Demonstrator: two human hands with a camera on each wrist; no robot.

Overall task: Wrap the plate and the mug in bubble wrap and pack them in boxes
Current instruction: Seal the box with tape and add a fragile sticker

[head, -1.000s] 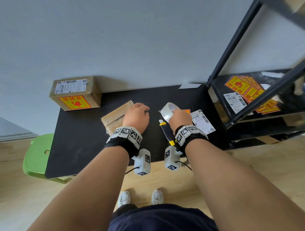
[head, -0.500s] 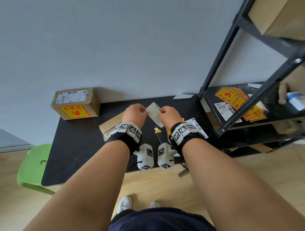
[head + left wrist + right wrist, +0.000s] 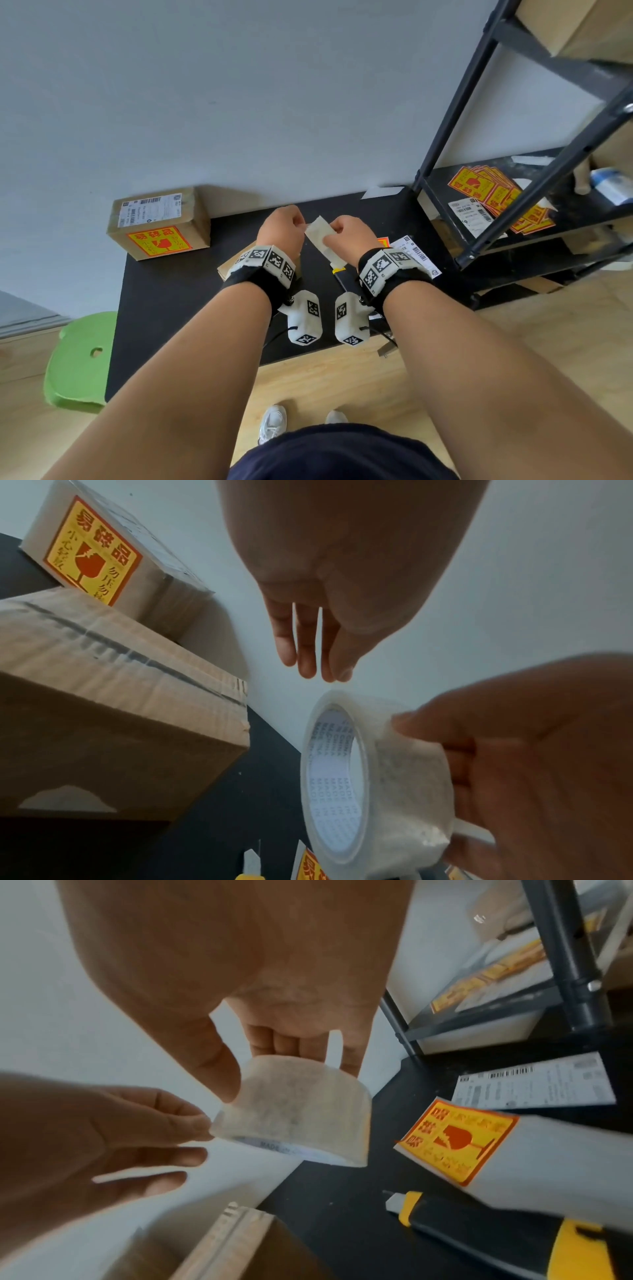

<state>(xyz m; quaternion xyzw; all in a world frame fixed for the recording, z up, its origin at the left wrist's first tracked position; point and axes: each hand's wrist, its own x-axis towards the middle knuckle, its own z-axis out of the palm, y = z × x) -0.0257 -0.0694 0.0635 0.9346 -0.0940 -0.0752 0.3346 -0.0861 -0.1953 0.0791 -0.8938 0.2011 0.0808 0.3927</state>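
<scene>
Two cardboard boxes sit on the black bench [image 3: 164,308]: a sealed box [image 3: 159,224] at the far left corner against the wall, bearing one white shipping label and one yellow-and-red fragile sticker, and a plain brown box [image 3: 113,710] nearer the middle, its top seam taped, lying under the left wrist. The plate and mug show in no view. One roll of clear tape [image 3: 373,777] is held up above the bench between both hands; it looks cloudy white, with a printed white core. The right hand [image 3: 349,238] curls its thumb and fingers round the roll. The left hand [image 3: 282,228] pinches the roll's edge with thumb and forefinger, its other fingers loosely extended. One yellow-and-black utility knife [image 3: 496,1229], one loose fragile sticker [image 3: 455,1139] and one shipping label [image 3: 534,1085] lie on the bench to the right
</scene>
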